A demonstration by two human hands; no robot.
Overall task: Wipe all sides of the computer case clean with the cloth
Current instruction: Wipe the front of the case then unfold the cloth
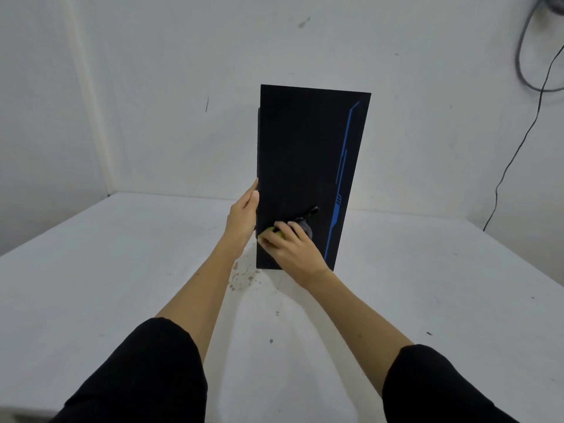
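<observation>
At frame centre the upright computer case stands on the table, steadied by the left hand's flat grip while the right hand clutches the cloth low; hard wiping might tip it.

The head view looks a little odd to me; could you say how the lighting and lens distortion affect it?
Head view: soft, even light; faint shadows beneath the arms on the table; wide-angle bending at the edges; the computer case is so dark that the cloth barely stands out.

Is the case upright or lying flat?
Upright: the case stands on end on the table, left hand steadying its edge.
</observation>
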